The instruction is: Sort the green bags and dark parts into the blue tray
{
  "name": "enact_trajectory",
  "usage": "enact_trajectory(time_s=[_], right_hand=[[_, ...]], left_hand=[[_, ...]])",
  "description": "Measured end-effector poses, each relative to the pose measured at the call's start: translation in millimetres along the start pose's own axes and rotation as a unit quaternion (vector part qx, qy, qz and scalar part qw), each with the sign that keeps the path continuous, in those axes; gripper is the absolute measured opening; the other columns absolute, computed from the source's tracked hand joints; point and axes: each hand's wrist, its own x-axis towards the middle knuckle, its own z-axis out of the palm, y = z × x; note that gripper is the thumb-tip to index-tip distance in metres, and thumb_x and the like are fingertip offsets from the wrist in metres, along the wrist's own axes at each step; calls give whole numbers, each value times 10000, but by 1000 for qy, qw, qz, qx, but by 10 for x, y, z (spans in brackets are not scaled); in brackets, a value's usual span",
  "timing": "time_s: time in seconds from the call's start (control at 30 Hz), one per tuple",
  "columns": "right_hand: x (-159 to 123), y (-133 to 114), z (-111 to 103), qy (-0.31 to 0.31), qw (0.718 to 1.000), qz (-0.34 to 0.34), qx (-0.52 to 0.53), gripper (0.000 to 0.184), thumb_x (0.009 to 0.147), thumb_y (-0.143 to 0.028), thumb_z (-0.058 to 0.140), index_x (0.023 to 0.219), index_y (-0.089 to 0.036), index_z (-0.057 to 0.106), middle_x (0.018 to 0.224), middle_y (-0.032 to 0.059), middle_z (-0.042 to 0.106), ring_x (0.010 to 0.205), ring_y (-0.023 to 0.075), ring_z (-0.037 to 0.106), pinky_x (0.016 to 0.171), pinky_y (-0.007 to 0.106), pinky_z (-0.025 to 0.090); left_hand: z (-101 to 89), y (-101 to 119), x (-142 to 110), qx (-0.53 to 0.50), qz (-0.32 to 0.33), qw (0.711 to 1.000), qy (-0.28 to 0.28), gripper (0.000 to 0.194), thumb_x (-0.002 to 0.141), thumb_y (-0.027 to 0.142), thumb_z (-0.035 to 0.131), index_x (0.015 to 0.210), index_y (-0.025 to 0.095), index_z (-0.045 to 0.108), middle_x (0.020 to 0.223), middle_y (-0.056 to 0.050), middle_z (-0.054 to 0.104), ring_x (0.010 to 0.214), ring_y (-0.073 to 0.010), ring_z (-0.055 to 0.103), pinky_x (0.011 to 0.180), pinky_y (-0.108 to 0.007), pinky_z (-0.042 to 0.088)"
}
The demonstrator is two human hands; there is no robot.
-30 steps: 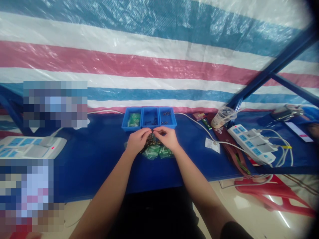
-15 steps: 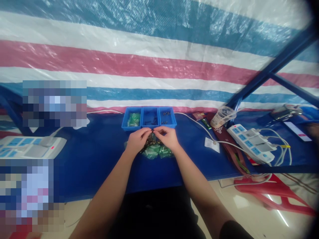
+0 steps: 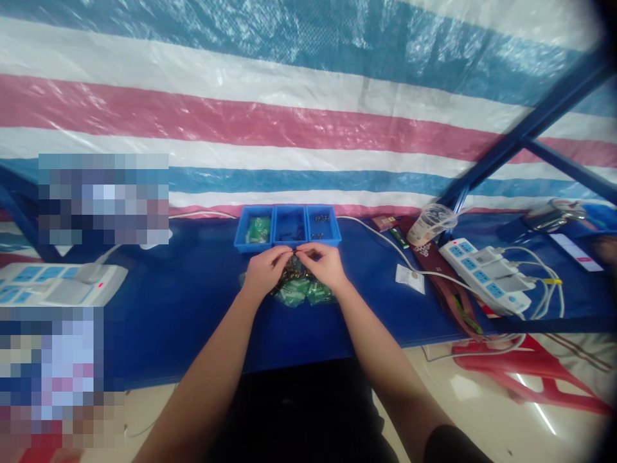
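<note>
My left hand (image 3: 264, 270) and my right hand (image 3: 324, 263) meet fingertip to fingertip, both closed in a pinch. Whatever small dark thing sits between them is too tiny to name. Beneath the fingers lies a pile of small brassy metal pieces (image 3: 288, 272), partly hidden by the hands. Green-tinted plastic packets (image 3: 295, 290) lie at the near side of that pile. Just beyond stand three joined blue bins: the left bin (image 3: 241, 239) holds a green packet, the middle bin (image 3: 290, 214) some dark small parts, the right bin (image 3: 332, 243) small metal pieces.
A white power strip (image 3: 108, 278) lies at the left, another power strip (image 3: 486, 280) with plugs at the right. Near it are a plastic cup (image 3: 427, 225), a brown strap bag (image 3: 436, 270), a small white packet (image 3: 409, 279) and a phone (image 3: 576, 252). A red stool (image 3: 525, 379) stands below.
Both hands stay pinched together over the pile, with barely any movement. The camera view has shifted very slightly.
</note>
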Motion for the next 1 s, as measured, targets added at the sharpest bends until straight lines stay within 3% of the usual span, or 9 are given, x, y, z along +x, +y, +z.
enact_trajectory(time_s=[0.17, 0.37, 0.67, 1.0], right_hand=[[-6, -1, 8, -9, 1000, 4, -1, 188, 796, -340, 693, 912, -206, 754, 836, 47, 762, 724, 177, 706, 661, 290, 563], [1, -7, 11, -1, 1000, 5, 0, 178, 796, -334, 695, 897, -201, 755, 836, 53, 763, 714, 180, 707, 660, 293, 565], [3, 8, 11, -4, 1000, 0, -2, 200, 795, -349, 693, 921, -205, 754, 840, 47, 761, 710, 175, 704, 660, 292, 568], [0, 39, 7, -4, 1000, 9, 1, 191, 794, -334, 694, 923, -205, 750, 830, 44, 760, 715, 172, 705, 661, 287, 561]], left_hand=[[-21, 5, 2, -8, -8, 1000, -17, 280, 941, 409, 508, 998, 230, 716, 943, -15, 752, 817, -158, 696, 774, -244, 520], [-5, 9, -10, 4, -16, 1000, 1, 271, 913, 426, 561, 1041, 239, 709, 874, -1, 746, 708, -130, 673, 709, -230, 509], [-2, -15, 15, 2, 18, 1000, -5, 283, 941, 404, 509, 1003, 229, 722, 1004, -26, 752, 915, -177, 702, 888, -281, 523], [-3, 15, 7, 16, 26, 1000, 7, 283, 930, 420, 536, 1014, 235, 734, 993, -24, 756, 871, -171, 707, 833, -271, 526]])
